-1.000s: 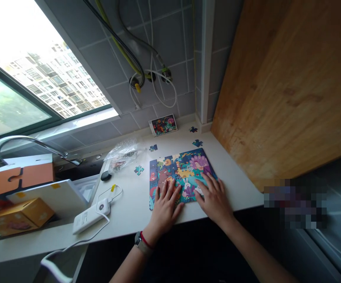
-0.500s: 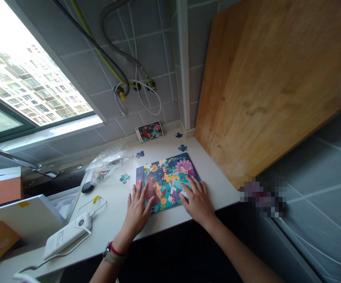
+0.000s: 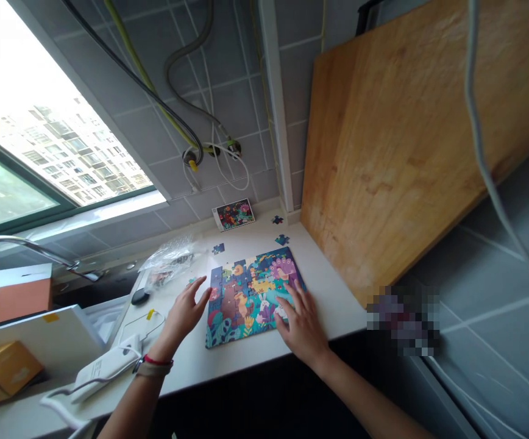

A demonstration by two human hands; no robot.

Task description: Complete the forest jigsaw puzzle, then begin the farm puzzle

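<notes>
A colourful jigsaw puzzle [image 3: 250, 292], mostly assembled, lies on the white counter [image 3: 333, 299]. My right hand [image 3: 301, 326] rests flat on its lower right corner, fingers stretched out. My left hand [image 3: 186, 311] hovers just left of the puzzle, fingers apart, holding nothing. It is close to a loose teal piece that it mostly hides. Other loose pieces lie behind the puzzle: one [image 3: 218, 249] at the back left, one [image 3: 282, 239] at the back right, one [image 3: 277, 220] by the wall. A small reference picture [image 3: 233, 214] leans against the tiles.
A large wooden board [image 3: 406, 140] leans on the right wall. A clear plastic bag [image 3: 168, 262] lies left of the puzzle. A white power bank with cable [image 3: 104, 366], boxes [image 3: 3, 366] and a tap [image 3: 31, 253] over the sink are at the left.
My left hand has lifted off the puzzle's lower left part and moved left and up towards the loose teal piece. The right hand stays on the puzzle. The view has shifted.
</notes>
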